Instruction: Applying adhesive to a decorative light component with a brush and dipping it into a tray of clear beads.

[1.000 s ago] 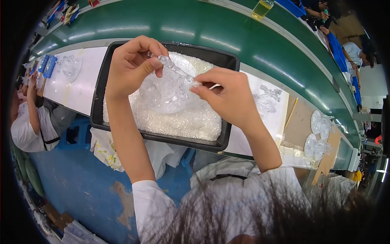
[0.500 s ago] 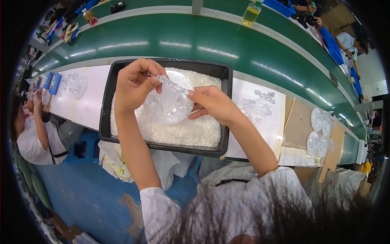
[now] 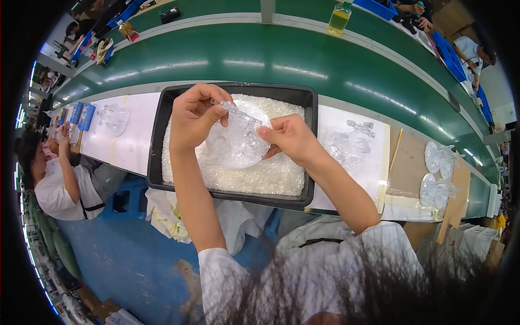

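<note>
Both hands are up over the black tray point(image 3: 157, 135), which sits on the white surface point(image 3: 135, 146) and is filled nearly to its rim with small clear plastic pieces point(image 3: 260, 176), a glittering heap from wall to wall. The left hand point(image 3: 195, 116) is pinched shut on a small clear part point(image 3: 228, 106), thumb and fingertips pressed together right at its end. The right hand point(image 3: 290, 138) is clamped on the edge of a round clear plastic dish point(image 3: 238, 141), fingers curled behind it, thumb on the front. The dish is held tilted just above the heap in the tray, between the two hands, and the small part touches its upper rim.

To the right of the tray, a loose cluster of clear parts point(image 3: 349, 143) lies on the white surface. Farther right, more clear round dishes point(image 3: 436, 173) rest on brown board. To the left, another clear dish point(image 3: 114, 116) sits beside blue packets point(image 3: 81, 115). Beyond the tray runs the green conveyor belt point(image 3: 271, 54), with a yellow bottle point(image 3: 339, 19) at its far side.
</note>
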### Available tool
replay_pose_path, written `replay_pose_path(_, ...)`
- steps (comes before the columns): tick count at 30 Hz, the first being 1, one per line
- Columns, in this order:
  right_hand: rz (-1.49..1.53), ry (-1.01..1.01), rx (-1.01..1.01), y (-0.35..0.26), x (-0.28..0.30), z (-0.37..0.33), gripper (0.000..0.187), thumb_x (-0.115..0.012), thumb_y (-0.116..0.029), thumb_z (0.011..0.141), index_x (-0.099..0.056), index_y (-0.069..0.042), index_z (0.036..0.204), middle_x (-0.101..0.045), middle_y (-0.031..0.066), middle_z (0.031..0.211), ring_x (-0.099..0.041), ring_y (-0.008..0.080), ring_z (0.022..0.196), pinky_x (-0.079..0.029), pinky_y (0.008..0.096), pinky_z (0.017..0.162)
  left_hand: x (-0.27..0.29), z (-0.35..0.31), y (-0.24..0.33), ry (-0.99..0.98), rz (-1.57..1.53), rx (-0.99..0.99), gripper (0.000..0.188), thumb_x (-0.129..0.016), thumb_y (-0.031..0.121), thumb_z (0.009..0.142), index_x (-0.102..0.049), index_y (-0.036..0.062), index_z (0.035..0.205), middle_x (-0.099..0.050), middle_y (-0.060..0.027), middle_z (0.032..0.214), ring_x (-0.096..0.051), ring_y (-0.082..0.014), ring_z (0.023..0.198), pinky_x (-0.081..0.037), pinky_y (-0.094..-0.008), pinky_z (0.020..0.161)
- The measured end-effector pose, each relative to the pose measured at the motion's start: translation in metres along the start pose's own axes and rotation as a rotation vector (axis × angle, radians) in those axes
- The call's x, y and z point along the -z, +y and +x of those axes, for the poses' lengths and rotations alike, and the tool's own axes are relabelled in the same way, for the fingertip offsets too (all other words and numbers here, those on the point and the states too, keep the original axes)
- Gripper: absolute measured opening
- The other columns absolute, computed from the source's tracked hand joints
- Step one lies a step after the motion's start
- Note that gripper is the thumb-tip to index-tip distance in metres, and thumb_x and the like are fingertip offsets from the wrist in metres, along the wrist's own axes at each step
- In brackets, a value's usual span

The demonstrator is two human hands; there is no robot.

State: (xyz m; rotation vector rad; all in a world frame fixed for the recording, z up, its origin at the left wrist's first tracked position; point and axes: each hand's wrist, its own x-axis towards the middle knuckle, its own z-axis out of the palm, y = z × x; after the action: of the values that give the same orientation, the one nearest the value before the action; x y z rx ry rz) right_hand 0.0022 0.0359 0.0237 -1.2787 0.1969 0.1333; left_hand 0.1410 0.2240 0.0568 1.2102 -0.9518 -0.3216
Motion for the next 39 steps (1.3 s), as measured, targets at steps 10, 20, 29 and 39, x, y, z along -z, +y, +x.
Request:
replay_pose_path(10, 0.093, 0.026, -0.124, -0.012, 0.013, 0.000, 0.032, -0.058, -0.026, 0.100, -0.065, 0.002, 0.113, -0.068, 0.0089, 0.102, -0.066, 0.0186, 0.095, -0.060, 0.0339, 0.082, 0.009, -0.001, 0.000, 0.030, 0.003, -0.116, 0.021, -0.075, 0.011, 0.089, -0.057, -0.0006, 0.094, -0.066, -0.0173, 0.094, -0.064, -0.0175, 0.075, -0.055, -0.0282, 0.063)
replay_pose_path(20, -0.771, -0.017, 0.147, -0.027, 0.020, -0.012, 0.052, -0.077, -0.014, 0.081, -0.060, 0.002, 0.127, -0.064, 0.0125, 0.127, -0.064, 0.0244, 0.113, -0.056, 0.0372, 0.094, 0.018, -0.010, 0.008, 0.038, 0.048, -0.165, 0.017, -0.074, 0.006, 0.089, -0.059, -0.0010, 0.093, -0.068, -0.0183, 0.099, -0.067, -0.0224, 0.091, -0.057, -0.0343, 0.080)
replay_pose_path(29, 0.006, -0.249, 0.115, -0.010, 0.027, 0.006, 0.069, -0.068, -0.005, 0.087, -0.036, -0.003, 0.148, -0.056, 0.0130, 0.135, -0.058, 0.0228, 0.120, -0.055, 0.0390, 0.097, -0.009, -0.017, 0.050, -0.074, 0.598, -0.014, 0.026, -0.061, -0.020, 0.074, -0.061, -0.0013, 0.092, -0.070, -0.0125, 0.103, -0.066, -0.0215, 0.102, -0.050, -0.0337, 0.091)
replay_pose_path(39, -0.148, -0.344, 0.154, -0.023, 0.028, 0.004, 0.069, -0.067, -0.005, 0.087, -0.035, -0.004, 0.148, -0.051, 0.0110, 0.138, -0.056, 0.0198, 0.121, -0.051, 0.0351, 0.100, -0.047, -0.050, 0.046, -0.029, 1.361, -0.312, 0.041, -0.065, -0.011, 0.068, -0.068, 0.0067, 0.105, -0.064, -0.0087, 0.112, -0.062, -0.0281, 0.096, -0.052, -0.0371, 0.084)
